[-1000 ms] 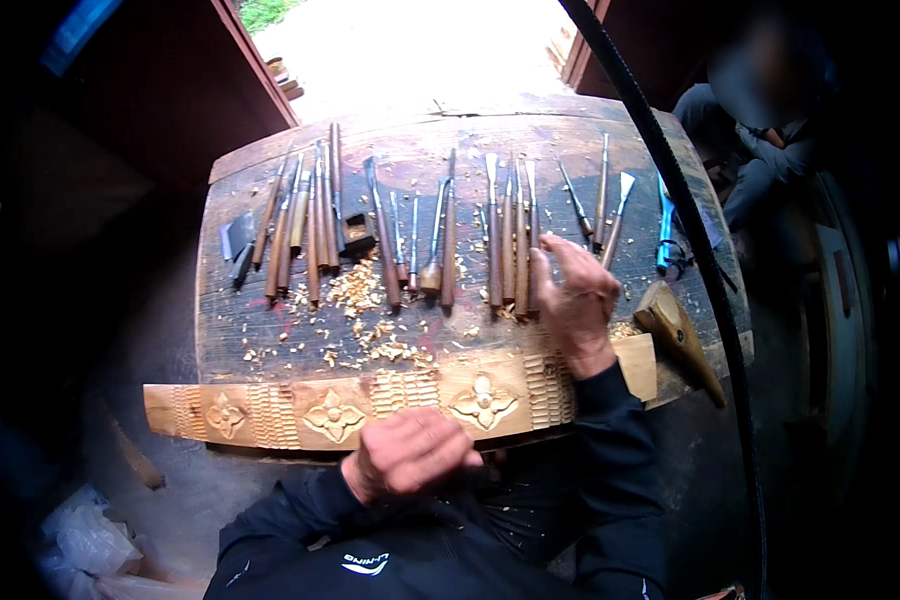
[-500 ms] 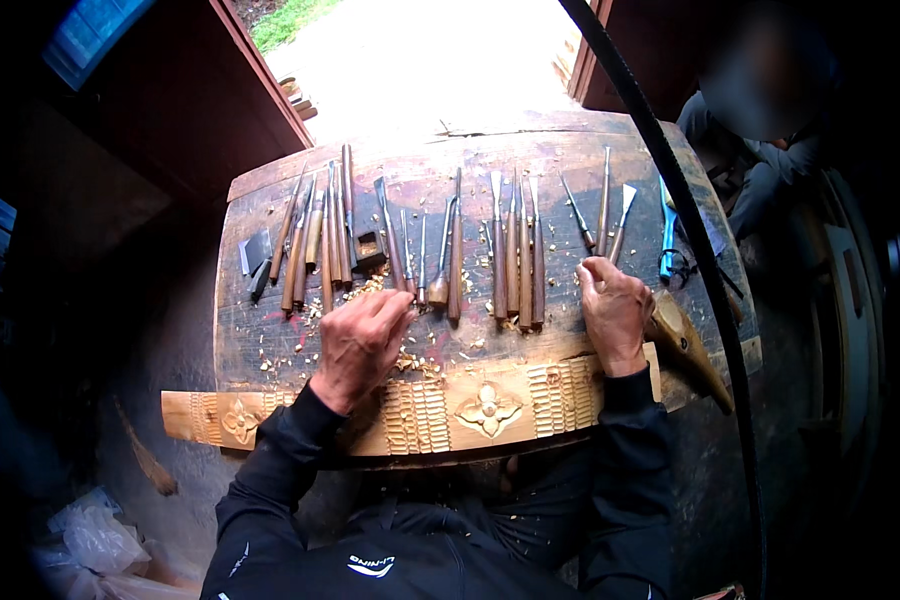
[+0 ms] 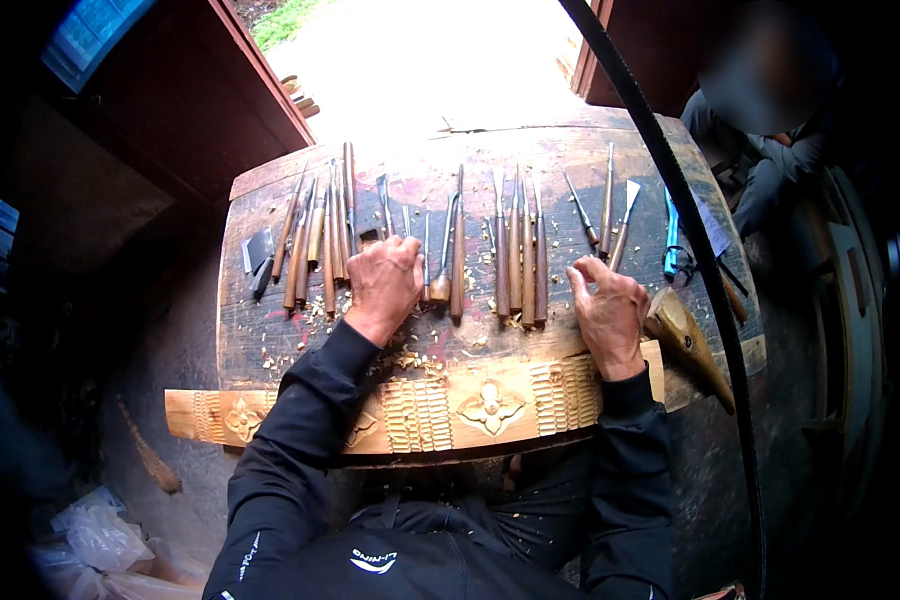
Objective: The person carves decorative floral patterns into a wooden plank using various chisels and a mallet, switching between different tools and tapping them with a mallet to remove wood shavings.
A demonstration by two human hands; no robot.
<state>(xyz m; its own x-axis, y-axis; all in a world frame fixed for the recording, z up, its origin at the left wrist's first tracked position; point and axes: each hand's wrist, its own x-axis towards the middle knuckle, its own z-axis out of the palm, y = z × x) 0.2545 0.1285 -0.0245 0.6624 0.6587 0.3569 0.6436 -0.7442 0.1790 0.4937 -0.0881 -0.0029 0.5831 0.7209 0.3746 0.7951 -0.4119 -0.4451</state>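
Observation:
My left hand (image 3: 385,287) is over the chisels left of the table's middle, fingers curled down and closed. A flared chisel (image 3: 384,195) sticks out beyond the knuckles; its handle is hidden under the hand, so I cannot tell whether I grip it. My right hand (image 3: 611,308) is bent loosely with thumb and forefinger apart, nothing visible in it. Just beyond it lie a narrow chisel (image 3: 581,212) and a wide-bladed chisel (image 3: 625,222). Nearer me lies a long pale board (image 3: 437,412) carved with flowers and ribbed bands; my left sleeve covers part of it.
More wooden-handled chisels (image 3: 515,265) lie in rows among wood shavings on the table (image 3: 440,350). A wooden mallet (image 3: 687,340) and a blue-handled tool (image 3: 670,235) are at the right. A black strap (image 3: 705,240) crosses the view. Another person (image 3: 770,165) sits at the far right.
My left hand has moved forward and right, onto the chisel handles. My right hand has drawn back slightly from the narrow chisel, and its thumb and forefinger have parted.

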